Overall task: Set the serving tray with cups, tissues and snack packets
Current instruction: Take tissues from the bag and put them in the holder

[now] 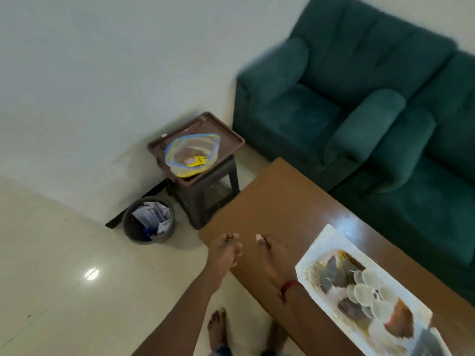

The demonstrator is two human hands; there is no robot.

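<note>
A white serving tray with a printed picture lies on the brown wooden table at the lower right. Several clear cups stand on it, blurred. A brown tray rests on a dark stool by the wall and carries a clear zip bag with a yellow packet inside. My left hand hovers over the table's near corner, fingers loosely curled, holding nothing. My right hand reaches over the table just left of the white tray, also empty. A red thread circles my right wrist.
A dark waste bin with paper scraps stands on the tiled floor left of the stool. Green armchairs line the wall behind the table. My bare feet stand at the table's near edge.
</note>
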